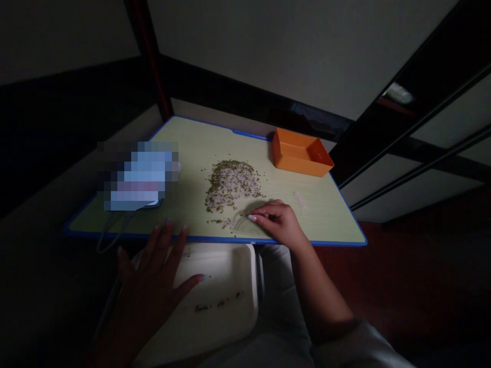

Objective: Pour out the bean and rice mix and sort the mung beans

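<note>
A heap of small green beans mixed with pale grains (233, 184) lies spread over the middle of the table. In front of it, my right hand (278, 220) is closed, thumb and fingers pinching a clear protractor (247, 226) with a curved edge. The protractor is low over the tabletop, beside a few stray beans; whether it touches the table I cannot tell. My left hand (157, 276) is open with fingers spread, above the white bin (251, 286) below the table's near edge. Some small dark bits show inside that bin.
An orange box (295, 163) stands at the table's back right. A small patch of pale grains (299, 201) lies to the right. At the left rests a blurred-out, lit device (140, 176) with a cable. The table (326, 220) has a blue rim; a wall rises behind.
</note>
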{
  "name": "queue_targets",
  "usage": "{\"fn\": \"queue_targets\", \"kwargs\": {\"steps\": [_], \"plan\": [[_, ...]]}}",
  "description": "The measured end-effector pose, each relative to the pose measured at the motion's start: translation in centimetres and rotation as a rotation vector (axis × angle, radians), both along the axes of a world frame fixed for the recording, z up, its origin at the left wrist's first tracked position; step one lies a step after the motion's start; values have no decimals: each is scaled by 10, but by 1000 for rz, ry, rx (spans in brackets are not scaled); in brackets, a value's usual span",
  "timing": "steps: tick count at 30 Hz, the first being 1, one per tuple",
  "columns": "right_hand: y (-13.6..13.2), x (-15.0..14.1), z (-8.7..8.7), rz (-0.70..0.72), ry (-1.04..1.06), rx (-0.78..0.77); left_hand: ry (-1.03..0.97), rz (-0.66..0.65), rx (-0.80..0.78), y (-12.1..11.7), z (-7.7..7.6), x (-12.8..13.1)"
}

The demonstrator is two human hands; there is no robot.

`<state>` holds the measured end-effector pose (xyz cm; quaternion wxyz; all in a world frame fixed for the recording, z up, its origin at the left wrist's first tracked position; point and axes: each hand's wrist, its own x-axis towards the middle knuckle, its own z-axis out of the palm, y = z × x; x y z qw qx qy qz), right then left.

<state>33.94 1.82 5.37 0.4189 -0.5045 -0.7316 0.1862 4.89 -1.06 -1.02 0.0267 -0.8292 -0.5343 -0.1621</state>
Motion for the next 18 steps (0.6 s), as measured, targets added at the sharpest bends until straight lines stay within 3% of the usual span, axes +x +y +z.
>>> {"fn": "queue_targets", "kwargs": {"steps": [7, 18], "plan": [[0, -1, -1, -47, -39, -36, 6, 6, 18, -1, -1, -1], [1, -3, -1, 10, -151, 33, 29, 16, -9, -1, 1, -1]]}}
